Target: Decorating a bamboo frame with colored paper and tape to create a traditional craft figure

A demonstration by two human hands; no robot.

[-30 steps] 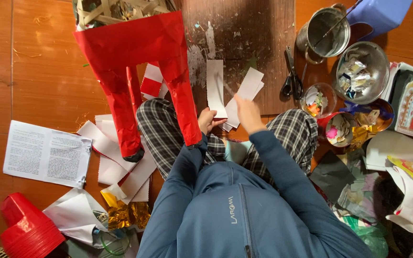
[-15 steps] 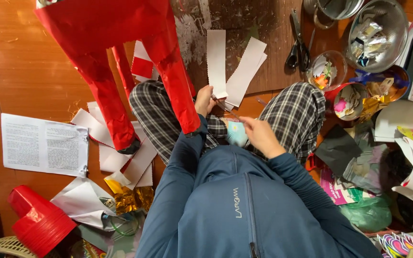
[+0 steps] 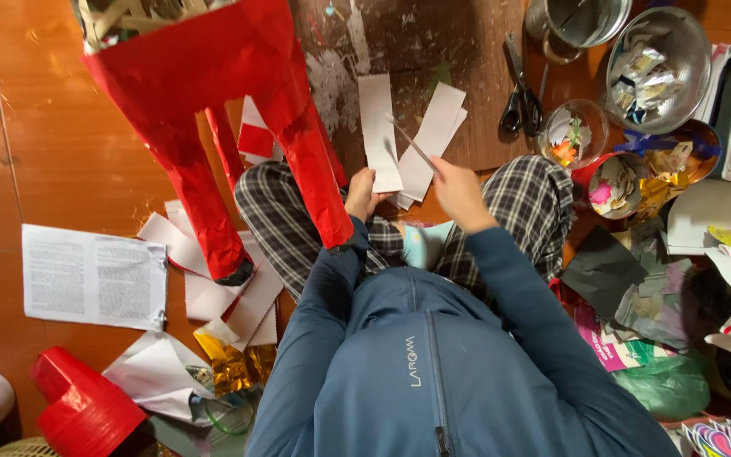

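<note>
fingers of the left hand [image 3: 360,193] pinch the near end of a white paper strip [image 3: 378,129] on the dark board [image 3: 433,51]; right hand [image 3: 460,193] grips a thin stick [image 3: 412,144] over it. farther off lie scissors [image 3: 519,95].

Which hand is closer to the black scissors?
The right hand. It holds a thin stick just below and left of the scissors; the left hand holds a white paper strip, farther left.
</note>
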